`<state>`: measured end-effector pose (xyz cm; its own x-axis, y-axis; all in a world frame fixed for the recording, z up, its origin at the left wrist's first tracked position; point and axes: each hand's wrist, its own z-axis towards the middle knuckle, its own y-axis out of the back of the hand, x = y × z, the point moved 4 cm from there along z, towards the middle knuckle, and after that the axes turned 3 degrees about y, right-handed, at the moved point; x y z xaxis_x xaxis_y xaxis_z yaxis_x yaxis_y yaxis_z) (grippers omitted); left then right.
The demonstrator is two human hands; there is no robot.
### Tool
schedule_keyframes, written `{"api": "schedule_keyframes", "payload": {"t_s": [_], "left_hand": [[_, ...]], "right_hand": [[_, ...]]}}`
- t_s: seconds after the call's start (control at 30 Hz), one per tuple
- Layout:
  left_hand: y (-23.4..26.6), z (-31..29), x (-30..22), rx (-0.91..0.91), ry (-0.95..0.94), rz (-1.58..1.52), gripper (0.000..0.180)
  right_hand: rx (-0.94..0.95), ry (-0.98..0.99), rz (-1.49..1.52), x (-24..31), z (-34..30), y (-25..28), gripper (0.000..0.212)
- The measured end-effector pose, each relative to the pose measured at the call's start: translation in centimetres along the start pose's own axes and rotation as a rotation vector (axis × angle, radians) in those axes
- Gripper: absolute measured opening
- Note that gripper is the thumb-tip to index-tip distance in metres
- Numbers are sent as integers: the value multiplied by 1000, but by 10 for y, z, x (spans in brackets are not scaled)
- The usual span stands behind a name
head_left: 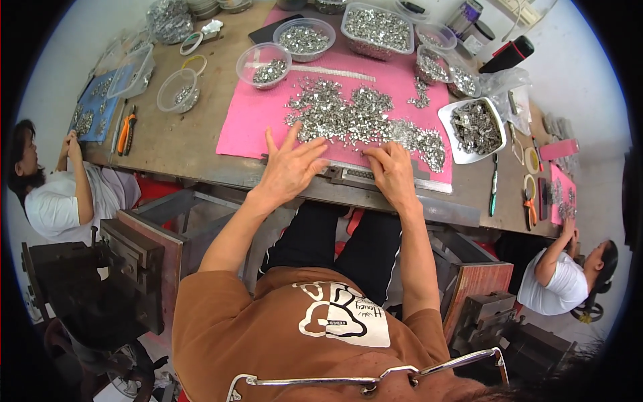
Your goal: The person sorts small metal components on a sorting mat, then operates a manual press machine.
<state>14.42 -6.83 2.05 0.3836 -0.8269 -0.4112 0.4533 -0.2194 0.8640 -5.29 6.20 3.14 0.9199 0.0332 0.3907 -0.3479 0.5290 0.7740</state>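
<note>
A wide scatter of small silvery metal pieces [341, 110] covers the middle of a pink mat [241, 127]. My left hand [288, 166] lies at the near left edge of the scatter, fingers spread, holding nothing. Close to the table's front edge, my right hand [394, 171] has its thumb and fingertips pinched together; whatever may be between them is too small to make out. Between my hands is a narrow dark metal bar [353, 174] with a row of small marks or slots, along the mat's front edge. The right fingertips are beside that bar.
Clear tubs [305, 39] of metal pieces stand along the mat's far side. A white dish [475, 130] of darker pieces is at right, with a green-handled tool [493, 191] nearby. Orange-handled pliers [126, 134] lie at left. Co-workers sit at both ends of the table.
</note>
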Motion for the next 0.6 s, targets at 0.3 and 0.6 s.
{"api": "schedule_keyframes", "payload": {"t_s": [0.3, 0.6], "left_hand": [[-5, 42, 6, -197, -67, -49, 8], [-9, 52, 1, -159, -217, 14, 8]], "right_hand": [[-46, -43, 8, -2, -5, 3, 10], [-49, -23, -59, 8, 5, -4, 9]]}}
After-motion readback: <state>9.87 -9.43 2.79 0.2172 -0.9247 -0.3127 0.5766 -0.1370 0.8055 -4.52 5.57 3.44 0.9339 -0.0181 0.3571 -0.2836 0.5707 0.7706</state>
